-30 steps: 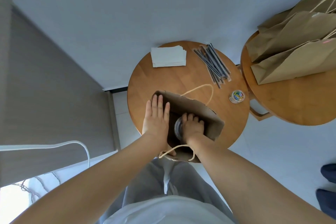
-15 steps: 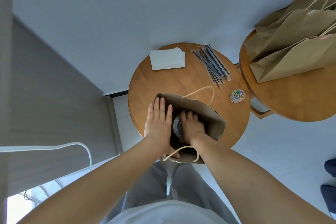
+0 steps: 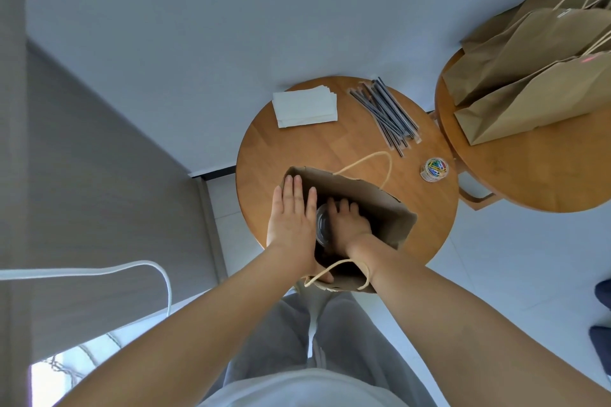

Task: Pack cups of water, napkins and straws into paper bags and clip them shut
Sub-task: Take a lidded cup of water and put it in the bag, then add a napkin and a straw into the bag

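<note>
The right hand (image 3: 348, 225) is reaching down inside the open paper bag (image 3: 393, 218) standing at the near edge of the round table (image 3: 330, 145), its fingers curling over the lid of a clear cup (image 3: 322, 225) and gripping it from above. The left hand (image 3: 292, 215) is lying flat, fingers straight and together, against the bag's left wall and steadying it. The bag is sitting close to the table edge, so a push from either hand could be sliding it off. If the cup is being let go before its base meets the bag floor, it is likely tipping and leaking. Napkins (image 3: 304, 106), straws (image 3: 385, 116) and a tub of clips (image 3: 434, 169) are lying well apart from the bag, not yet packed.
</note>
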### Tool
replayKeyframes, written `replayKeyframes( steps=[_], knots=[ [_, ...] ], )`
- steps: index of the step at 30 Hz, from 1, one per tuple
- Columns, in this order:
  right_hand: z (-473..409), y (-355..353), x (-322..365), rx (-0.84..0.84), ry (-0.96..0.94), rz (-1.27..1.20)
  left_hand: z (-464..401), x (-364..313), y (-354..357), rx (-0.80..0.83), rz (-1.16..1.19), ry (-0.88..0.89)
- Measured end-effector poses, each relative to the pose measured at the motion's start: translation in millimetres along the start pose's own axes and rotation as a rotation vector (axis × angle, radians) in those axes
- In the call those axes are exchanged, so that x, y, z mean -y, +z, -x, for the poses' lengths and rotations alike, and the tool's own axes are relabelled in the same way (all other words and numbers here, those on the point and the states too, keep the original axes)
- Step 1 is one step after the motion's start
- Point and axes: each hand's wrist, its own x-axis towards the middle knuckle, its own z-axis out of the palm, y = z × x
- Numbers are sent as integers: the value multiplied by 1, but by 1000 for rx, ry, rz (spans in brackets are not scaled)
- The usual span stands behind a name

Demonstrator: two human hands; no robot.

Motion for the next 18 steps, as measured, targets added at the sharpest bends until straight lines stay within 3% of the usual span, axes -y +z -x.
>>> replayKeyframes(
  steps=[9,14,18],
  knots=[
    [4,-23,9,13,5,-38,-5,11,-7,-171,115,18],
    [53,-81,-5,-123,-203,-77,-7,27,-15,-330,223,49],
    [105,-124,-31,-183,-214,-79,-8,37,-33,-399,434,77]
  ],
)
